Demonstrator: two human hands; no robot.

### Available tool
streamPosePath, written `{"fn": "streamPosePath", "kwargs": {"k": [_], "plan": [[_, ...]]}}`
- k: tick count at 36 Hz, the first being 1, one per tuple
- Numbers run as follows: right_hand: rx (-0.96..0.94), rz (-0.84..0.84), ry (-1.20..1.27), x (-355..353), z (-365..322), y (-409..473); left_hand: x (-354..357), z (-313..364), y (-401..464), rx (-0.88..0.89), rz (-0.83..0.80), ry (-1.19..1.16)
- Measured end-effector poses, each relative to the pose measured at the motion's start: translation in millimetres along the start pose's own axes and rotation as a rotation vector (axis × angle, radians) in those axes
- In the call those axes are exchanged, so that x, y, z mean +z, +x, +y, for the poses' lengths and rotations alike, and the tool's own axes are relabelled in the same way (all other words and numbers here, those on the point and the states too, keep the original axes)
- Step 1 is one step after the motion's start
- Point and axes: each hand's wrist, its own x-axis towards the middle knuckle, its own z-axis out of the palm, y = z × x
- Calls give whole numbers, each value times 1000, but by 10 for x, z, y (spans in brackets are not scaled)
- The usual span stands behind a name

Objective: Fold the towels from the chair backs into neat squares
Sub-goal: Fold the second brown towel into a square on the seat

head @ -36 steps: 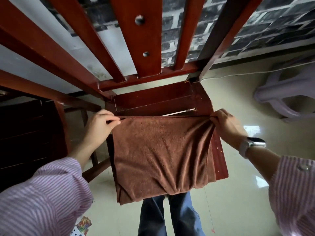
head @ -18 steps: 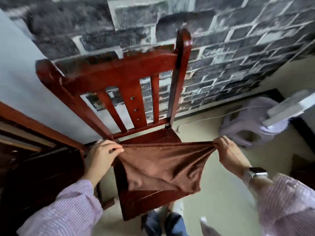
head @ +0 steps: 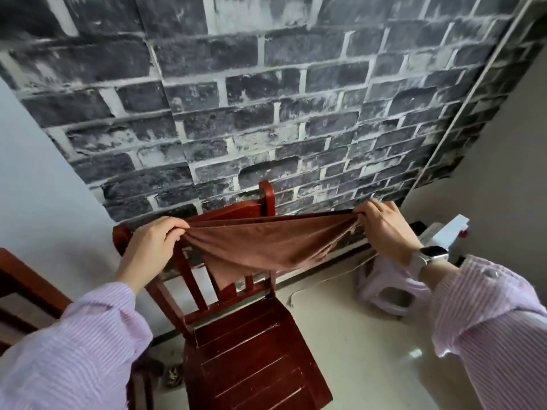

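A brown towel (head: pixel 266 244) hangs stretched in the air between my two hands, in front of the back of a red wooden chair (head: pixel 251 350). My left hand (head: pixel 148 250) pinches its left end, level with the chair's top rail. My right hand (head: pixel 384 229), with a watch on the wrist, grips the right end, out past the chair's right post. The towel sags in the middle and hides part of the chair's back slats. The chair seat below is bare.
A dark brick-pattern wall (head: pixel 266 99) stands close behind the chair. A pale plastic stool (head: pixel 387 294) and a white object (head: pixel 447 232) sit on the floor at right. Another wooden piece of furniture (head: pixel 26 291) is at the left edge.
Both hands have lifted the towel off the chair seat up to the height of the chair's top rail. My view has tilted up toward the wall.
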Motion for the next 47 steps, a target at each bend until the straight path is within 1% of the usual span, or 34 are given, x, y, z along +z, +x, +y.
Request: {"fn": "streamPosePath", "kwargs": {"k": [2, 5, 9, 11, 15, 18, 19, 20, 23, 24, 25, 27, 28, 29, 31, 34, 37, 39, 42, 44, 47], "plan": [[3, 1, 32, -93, 32, 103, -92, 99, 77, 21, 31, 13], [44, -67, 134, -189, 61, 210, -193, 205, 171, 14, 48, -6], [80, -106, 165, -219, 58, 280, -240, 181, 278, -31, -61, 3], [95, -102, 192, -189, 63, 301, -245, 157, 289, -77, -73, -24], [36, -110, 156, -38, 89, 323, -192, 88, 254, -135, -75, -72], [66, -153, 160, 103, 44, 331, -96, -26, 214, -177, -145, 7], [77, -155, 171, 150, 20, 339, -74, -55, 202, -172, -132, 34], [90, -144, 183, 189, -13, 347, -60, -72, 180, -167, -79, 59], [140, 0, 189, 293, -130, 349, -32, -72, 36, -146, 170, 71], [144, -10, 186, 336, -166, 328, -2, -82, -32, -129, 172, 67], [112, -107, 170, 399, -191, 286, 43, -110, -116, -119, 90, 67], [34, -412, 123, 536, -204, 173, 165, -233, -325, -148, -175, 69], [40, -476, 130, 595, -199, 117, 217, -314, -431, -186, -249, 56], [71, -455, 164, 645, -197, 76, 249, -380, -520, -222, -256, 33], [138, -358, 220, 746, -209, 23, 287, -461, -644, -273, -183, -12], [128, -354, 229, 863, -288, 0, 351, -516, -724, -314, -129, -20], [155, -296, 228, 910, -344, 47, 371, -567, -737, -346, -69, 8], [156, -311, 234, 960, -369, 86, 390, -596, -723, -356, -45, 26], [154, -354, 257, 1064, -408, 103, 472, -664, -699, -416, -72, 66], [178, -329, 282, 1137, -435, 112, 522, -715, -686, -447, -68, 44], [211, -287, 314, 1226, -492, 130, 553, -728, -696, -490, -19, 37]]}}
